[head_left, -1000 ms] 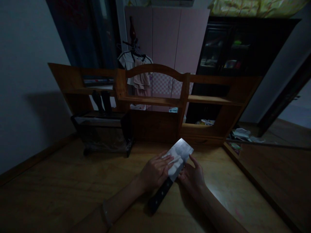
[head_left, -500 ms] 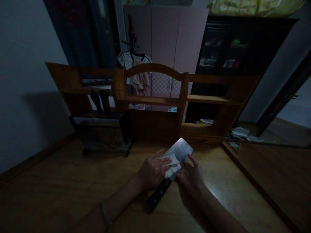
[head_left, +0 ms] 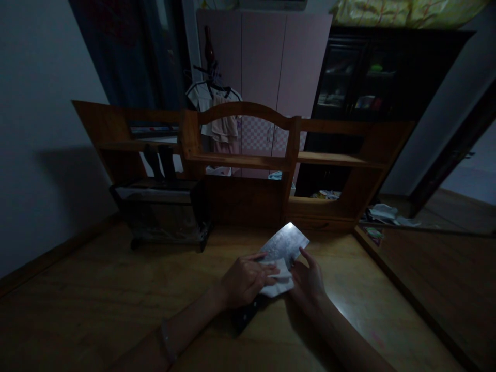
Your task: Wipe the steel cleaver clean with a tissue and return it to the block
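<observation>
A cleaver (head_left: 284,245) with a broad metal blade and a black riveted handle lies slanted over the wooden desk, its handle pointing toward me. My left hand (head_left: 248,279) presses a folded white cloth or tissue (head_left: 279,283) onto the lower part of the blade, near the handle. That cloth hides where blade and handle meet. On the other side, my right hand (head_left: 308,279) grips the blade's right edge, thumb on top and the other fingers mostly hidden beneath.
A knife block (head_left: 163,212) with black-handled knives stands at the back left of the desk (head_left: 186,320). A wooden shelf unit (head_left: 244,161) runs along the desk's rear. Behind it are a pink wardrobe (head_left: 263,62), hanging clothes (head_left: 222,124) and a dark cabinet (head_left: 418,72).
My left hand has slid the cloth down the blade toward the handle, uncovering more of the upper blade. My right hand and the cleaver stay nearly in place.
</observation>
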Demonstrator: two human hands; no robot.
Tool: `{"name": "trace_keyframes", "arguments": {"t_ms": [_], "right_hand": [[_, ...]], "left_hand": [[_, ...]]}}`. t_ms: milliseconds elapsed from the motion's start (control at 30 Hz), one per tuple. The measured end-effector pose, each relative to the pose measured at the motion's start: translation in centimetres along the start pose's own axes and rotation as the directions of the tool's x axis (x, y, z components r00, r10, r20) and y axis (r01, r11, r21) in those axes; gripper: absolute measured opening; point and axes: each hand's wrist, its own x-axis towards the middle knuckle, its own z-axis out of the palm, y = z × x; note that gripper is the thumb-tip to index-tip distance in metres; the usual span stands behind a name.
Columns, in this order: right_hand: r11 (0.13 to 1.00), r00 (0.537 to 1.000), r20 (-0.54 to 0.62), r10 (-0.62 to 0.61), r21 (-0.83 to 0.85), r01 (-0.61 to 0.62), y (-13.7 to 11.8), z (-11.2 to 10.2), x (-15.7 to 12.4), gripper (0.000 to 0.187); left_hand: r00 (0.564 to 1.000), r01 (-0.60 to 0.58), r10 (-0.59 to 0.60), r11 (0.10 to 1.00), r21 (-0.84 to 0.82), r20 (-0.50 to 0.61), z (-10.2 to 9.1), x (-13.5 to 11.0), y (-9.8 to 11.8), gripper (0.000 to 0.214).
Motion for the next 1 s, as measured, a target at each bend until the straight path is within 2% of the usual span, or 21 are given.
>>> {"name": "trace_keyframes", "arguments": {"t_ms": [67,200,433,533,700,833,900,1000], "right_hand": [[1.000,1.000,-0.014,0.022,-0.006,-0.022,-0.1,0.3,-0.1,0.026],[1.000,0.999,-0.042,0.000,-0.010,0.000,-0.1,0.6,0.0,0.029],[0.999,0.999,0.015,-0.038,0.029,0.037,0.1,0.0,0.3,0.029],[0.999,0.999,0.028,-0.041,0.036,0.040,0.1,-0.5,0.4,0.031],[1.000,1.000,-0.016,-0.020,0.016,0.020,0.0,-1.0,0.5,0.032],[1.000,0.999,-0.036,-0.029,-0.008,0.029,0.0,-1.1,0.7,0.031],[0.999,0.999,-0.043,-0.034,-0.029,0.033,0.0,-1.3,0.9,0.032],[0.983,0.994,-0.046,-0.104,-0.159,0.095,0.2,-1.6,0.9,0.034]], "left_hand": [[1.000,-0.007,0.007,0.999,-0.037,0.007,0.2,0.1,0.1,0.050],[0.998,0.020,-0.023,0.998,-0.053,-0.053,0.4,0.0,-0.1,0.051],[0.987,0.106,-0.114,0.992,-0.072,-0.117,0.4,-0.3,-0.6,0.050],[0.983,0.150,-0.156,0.987,-0.061,-0.095,0.3,-0.3,-0.7,0.047],[0.963,0.241,-0.245,0.969,-0.048,-0.110,0.1,-0.2,-0.9,0.044],[0.953,0.236,-0.251,0.966,-0.102,-0.171,0.2,0.1,-1.1,0.035],[0.928,0.250,-0.290,0.950,-0.185,-0.232,-0.1,0.7,-0.5,0.028],[0.835,0.330,-0.473,0.839,-0.433,-0.280,-1.5,2.4,2.3,0.020]]}}
